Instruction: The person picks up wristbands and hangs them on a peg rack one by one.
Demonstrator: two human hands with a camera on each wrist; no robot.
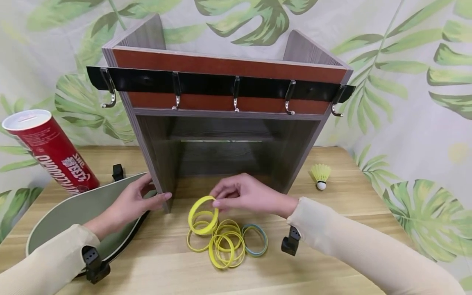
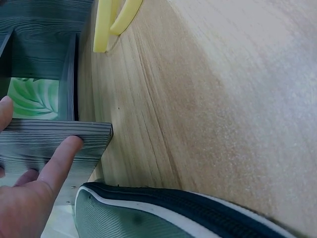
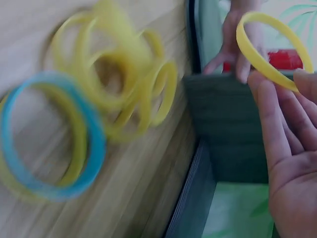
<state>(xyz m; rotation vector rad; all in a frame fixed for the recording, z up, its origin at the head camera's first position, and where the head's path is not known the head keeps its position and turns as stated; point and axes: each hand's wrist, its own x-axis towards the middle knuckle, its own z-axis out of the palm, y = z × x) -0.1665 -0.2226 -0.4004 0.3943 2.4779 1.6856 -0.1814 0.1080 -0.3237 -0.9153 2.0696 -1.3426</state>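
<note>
My right hand (image 1: 248, 194) pinches a yellow wristband (image 1: 191, 215) between thumb and fingers, holding it up over a loose pile of bands. Thin yellow wristbands (image 1: 226, 250) overlap on the table, and a blue band (image 1: 263, 241) lies against a yellow one at the pile's right. At the left, my left hand (image 1: 134, 200) holds the lower front edge of the grey wood-grain shelf's side panel (image 1: 160, 176), its thumb lying across that edge. In the left wrist view one finger (image 2: 62, 156) presses the panel near its corner.
A black rail (image 1: 206, 84) with several metal hooks runs across the shelf front. Under my left forearm lies a green zipped racket case (image 1: 73, 221). A red can (image 1: 55, 151) stands behind it, and a yellow shuttlecock (image 1: 321, 176) lies right of the shelf.
</note>
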